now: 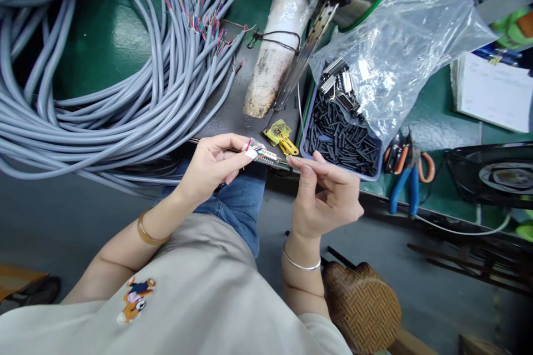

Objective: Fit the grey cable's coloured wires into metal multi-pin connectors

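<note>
My left hand (219, 162) is closed in a pinch at the table's front edge, with white wrapping at its fingertips. From the pinch sticks out a small metal multi-pin connector (267, 156), with short red, blue, green and orange wires at its near end. My right hand (327, 191) is just to the right, thumb and index finger pressed together; whatever lies between them is too small to make out. Behind the connector, a yellow utility knife (286, 141) rests on a yellow wrapper. Close to the right hand is a blue bin (378, 163) of short black tubes (339, 136).
Grey cables (125, 105) with stripped ends fill the left. A white cylinder (272, 50) in plastic film points toward me. Metal connectors (339, 83) and a plastic bag (400, 55) lie on the bin. Blue-handled pliers (406, 183), papers (495, 91) and a woven stool (362, 305) are right.
</note>
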